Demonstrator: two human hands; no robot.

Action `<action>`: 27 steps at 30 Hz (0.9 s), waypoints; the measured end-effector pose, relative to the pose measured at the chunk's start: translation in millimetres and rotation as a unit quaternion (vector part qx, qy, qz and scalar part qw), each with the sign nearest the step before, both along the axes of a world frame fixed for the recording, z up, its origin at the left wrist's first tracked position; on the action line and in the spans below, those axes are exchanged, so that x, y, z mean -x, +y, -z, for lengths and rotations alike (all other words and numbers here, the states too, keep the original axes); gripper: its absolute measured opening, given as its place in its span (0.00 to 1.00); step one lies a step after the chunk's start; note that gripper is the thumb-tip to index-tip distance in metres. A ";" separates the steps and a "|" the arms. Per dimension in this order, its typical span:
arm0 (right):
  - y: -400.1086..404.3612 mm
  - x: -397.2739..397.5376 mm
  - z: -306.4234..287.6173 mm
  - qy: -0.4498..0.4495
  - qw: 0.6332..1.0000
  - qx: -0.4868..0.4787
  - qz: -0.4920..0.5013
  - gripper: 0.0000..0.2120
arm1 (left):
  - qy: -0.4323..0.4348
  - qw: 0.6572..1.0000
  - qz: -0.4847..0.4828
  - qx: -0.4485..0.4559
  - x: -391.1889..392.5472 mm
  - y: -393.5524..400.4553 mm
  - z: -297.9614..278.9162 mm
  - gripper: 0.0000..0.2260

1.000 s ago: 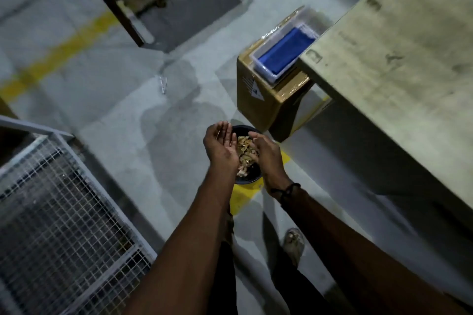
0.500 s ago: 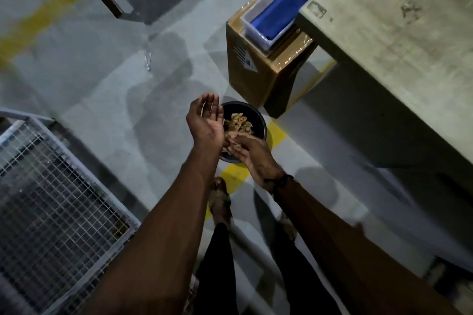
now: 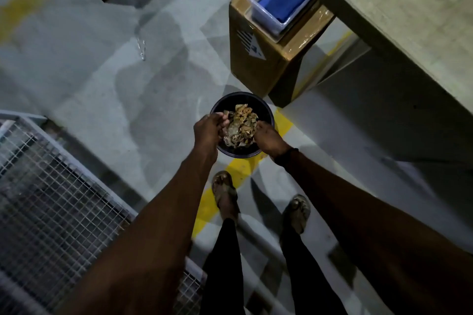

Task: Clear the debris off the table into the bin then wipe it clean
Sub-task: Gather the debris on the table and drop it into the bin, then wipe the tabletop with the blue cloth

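Head view: both hands, left [image 3: 207,130] and right [image 3: 267,137], curl around debris [image 3: 240,125] over bin [image 3: 266,112].

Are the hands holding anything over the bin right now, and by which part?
Cannot tell for sure. Left hand and right hand flank the debris over the black bin, fingers curled; whether they grip the pile's sides or just hover is unclear.

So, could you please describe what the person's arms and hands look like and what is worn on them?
Both forearms are bare, with no sleeves and no gloves. The left hand wears nothing visible. The right hand has a dark band around its wrist.
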State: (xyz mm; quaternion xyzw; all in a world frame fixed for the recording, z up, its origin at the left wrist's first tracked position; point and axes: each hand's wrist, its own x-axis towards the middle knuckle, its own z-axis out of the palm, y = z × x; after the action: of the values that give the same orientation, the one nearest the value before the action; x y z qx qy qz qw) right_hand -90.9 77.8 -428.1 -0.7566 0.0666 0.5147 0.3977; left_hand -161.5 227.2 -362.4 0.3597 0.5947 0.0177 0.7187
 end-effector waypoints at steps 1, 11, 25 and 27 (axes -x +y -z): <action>1.8 -3.7 8.4 -0.008 1.000 0.002 -0.014 0.24 | 0.009 1.000 0.015 -0.004 0.2 2.1 2.6 0.08; 8.9 -7.3 -81.9 -0.063 0.990 -0.087 0.092 0.23 | 0.021 0.997 0.067 -0.015 -7.9 12.6 -52.7 0.08; -67.7 11.3 -402.7 -0.110 0.927 -0.177 0.313 0.14 | -0.118 0.959 0.239 -0.100 -17.8 -6.3 -345.4 0.09; -84.5 8.9 -435.9 -0.120 0.909 -0.189 0.352 0.13 | -0.141 0.950 0.258 -0.102 -28.8 -16.9 -377.0 0.09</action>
State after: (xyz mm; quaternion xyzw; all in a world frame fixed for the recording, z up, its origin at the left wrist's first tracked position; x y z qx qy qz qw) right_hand -99.8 -6.7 7.8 -0.6509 0.1816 0.2491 0.6938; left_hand -132.7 210.3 14.6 0.5662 0.3697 -0.0572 0.7345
